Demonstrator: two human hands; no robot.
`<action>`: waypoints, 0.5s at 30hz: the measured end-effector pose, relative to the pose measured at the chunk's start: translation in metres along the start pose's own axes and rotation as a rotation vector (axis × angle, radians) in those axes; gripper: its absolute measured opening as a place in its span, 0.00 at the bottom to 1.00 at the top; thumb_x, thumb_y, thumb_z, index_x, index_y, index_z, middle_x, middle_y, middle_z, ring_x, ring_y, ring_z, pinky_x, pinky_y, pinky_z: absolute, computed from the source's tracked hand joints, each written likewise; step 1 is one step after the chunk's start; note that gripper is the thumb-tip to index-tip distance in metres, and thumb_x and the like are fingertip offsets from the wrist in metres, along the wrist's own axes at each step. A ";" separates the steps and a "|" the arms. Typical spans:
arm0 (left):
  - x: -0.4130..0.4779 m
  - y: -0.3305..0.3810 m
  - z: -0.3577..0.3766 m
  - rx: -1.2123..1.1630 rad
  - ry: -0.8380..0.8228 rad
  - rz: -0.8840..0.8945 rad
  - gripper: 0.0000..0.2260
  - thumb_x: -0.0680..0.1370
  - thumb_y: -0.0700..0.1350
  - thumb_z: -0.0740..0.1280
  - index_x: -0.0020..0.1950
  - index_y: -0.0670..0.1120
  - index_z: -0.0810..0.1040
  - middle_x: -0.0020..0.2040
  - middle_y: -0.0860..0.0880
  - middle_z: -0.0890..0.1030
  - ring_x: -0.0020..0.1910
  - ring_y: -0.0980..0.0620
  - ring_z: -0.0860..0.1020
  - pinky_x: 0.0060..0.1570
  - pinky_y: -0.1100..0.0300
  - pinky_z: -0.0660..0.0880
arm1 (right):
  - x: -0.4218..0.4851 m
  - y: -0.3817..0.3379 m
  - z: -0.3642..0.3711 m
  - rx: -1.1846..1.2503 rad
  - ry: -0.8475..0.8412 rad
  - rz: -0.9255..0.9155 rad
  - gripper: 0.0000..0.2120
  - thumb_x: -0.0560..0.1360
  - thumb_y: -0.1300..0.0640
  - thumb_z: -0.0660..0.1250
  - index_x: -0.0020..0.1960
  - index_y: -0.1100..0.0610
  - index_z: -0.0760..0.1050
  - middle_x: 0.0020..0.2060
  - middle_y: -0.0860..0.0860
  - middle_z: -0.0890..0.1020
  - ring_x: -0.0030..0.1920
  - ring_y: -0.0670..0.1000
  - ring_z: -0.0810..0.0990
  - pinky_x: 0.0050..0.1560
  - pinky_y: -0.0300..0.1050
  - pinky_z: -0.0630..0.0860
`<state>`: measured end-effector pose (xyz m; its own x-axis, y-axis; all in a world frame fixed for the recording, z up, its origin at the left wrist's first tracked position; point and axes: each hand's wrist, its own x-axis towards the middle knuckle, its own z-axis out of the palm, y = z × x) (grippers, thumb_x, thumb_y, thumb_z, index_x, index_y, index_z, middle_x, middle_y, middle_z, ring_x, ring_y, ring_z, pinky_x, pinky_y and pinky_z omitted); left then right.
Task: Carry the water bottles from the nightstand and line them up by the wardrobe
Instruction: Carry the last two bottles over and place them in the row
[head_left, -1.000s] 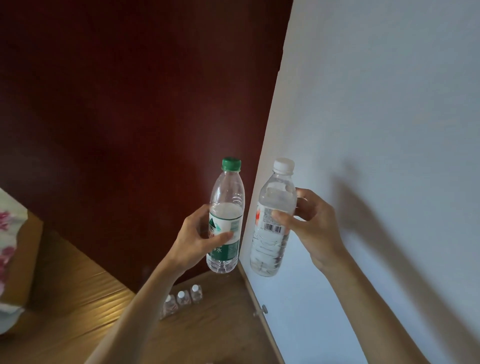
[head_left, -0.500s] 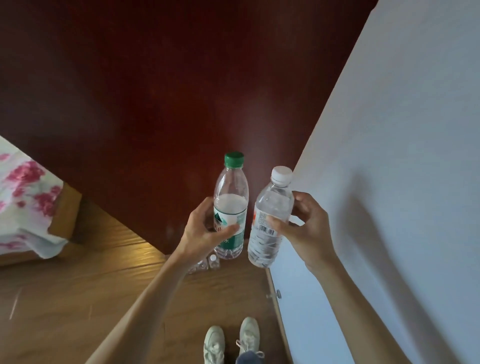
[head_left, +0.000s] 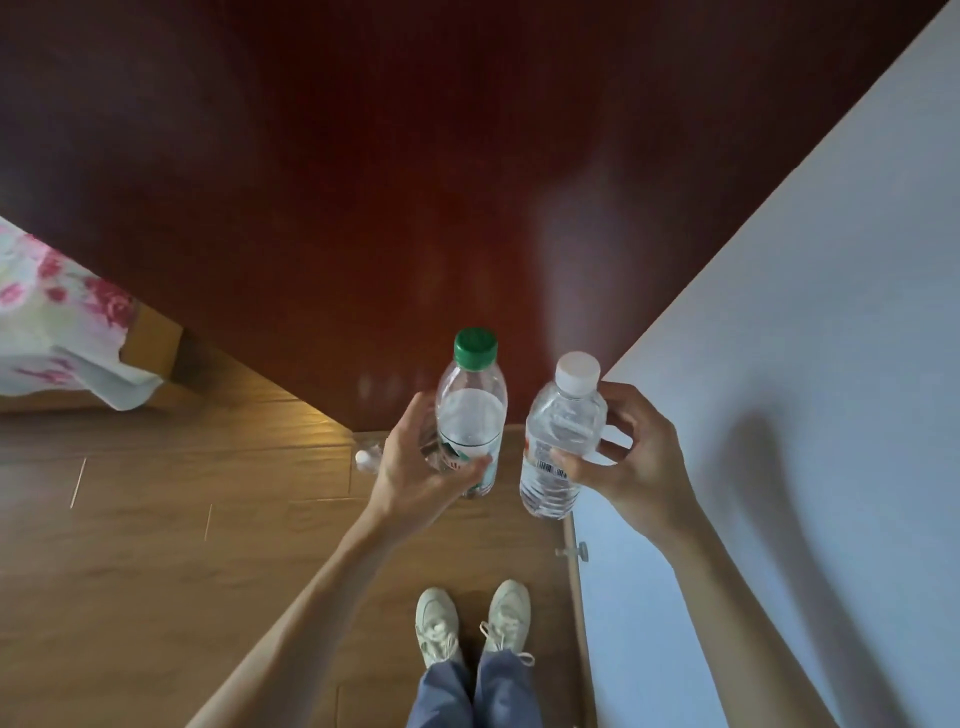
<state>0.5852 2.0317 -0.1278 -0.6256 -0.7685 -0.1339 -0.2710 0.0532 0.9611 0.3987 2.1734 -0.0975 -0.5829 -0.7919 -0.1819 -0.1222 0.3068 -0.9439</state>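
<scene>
My left hand grips a clear water bottle with a green cap, held upright. My right hand grips a second clear bottle with a white cap, tilted slightly left. Both bottles hang in the air above the wooden floor, close to the foot of the dark red wardrobe. A small white-capped bottle stands on the floor against the wardrobe's base, mostly hidden behind my left hand.
A white wall or door runs along the right, with a small metal doorstop at its base. A bed with a floral cover is at the left. My two shoes stand on the wooden floor.
The view has tilted further down, so my shoes and legs show fully. Both hands with their bottles have dropped lower toward the wardrobe's base. The floor bottles are now mostly hidden behind my left hand.
</scene>
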 end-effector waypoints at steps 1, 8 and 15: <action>0.001 -0.011 0.003 0.025 0.000 0.010 0.26 0.66 0.42 0.78 0.61 0.45 0.73 0.51 0.48 0.84 0.49 0.47 0.84 0.47 0.46 0.82 | 0.002 0.011 0.003 -0.015 -0.010 0.004 0.28 0.63 0.68 0.81 0.59 0.55 0.75 0.50 0.39 0.83 0.54 0.43 0.82 0.49 0.29 0.77; 0.006 -0.090 0.037 0.189 -0.046 0.090 0.26 0.65 0.50 0.77 0.60 0.52 0.71 0.52 0.65 0.79 0.47 0.59 0.80 0.45 0.62 0.80 | 0.007 0.103 0.027 -0.100 -0.119 0.040 0.30 0.61 0.61 0.83 0.58 0.53 0.74 0.51 0.33 0.80 0.54 0.39 0.80 0.50 0.27 0.75; -0.010 -0.188 0.069 0.232 -0.090 -0.001 0.25 0.65 0.45 0.78 0.58 0.46 0.73 0.47 0.57 0.81 0.41 0.56 0.82 0.41 0.55 0.80 | -0.002 0.193 0.050 -0.139 -0.141 0.116 0.30 0.61 0.62 0.83 0.57 0.53 0.72 0.50 0.32 0.79 0.53 0.39 0.79 0.49 0.27 0.75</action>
<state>0.5922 2.0739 -0.3242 -0.6847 -0.7097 -0.1660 -0.4263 0.2052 0.8810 0.4161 2.2076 -0.2925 -0.4825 -0.8100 -0.3332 -0.1759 0.4622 -0.8691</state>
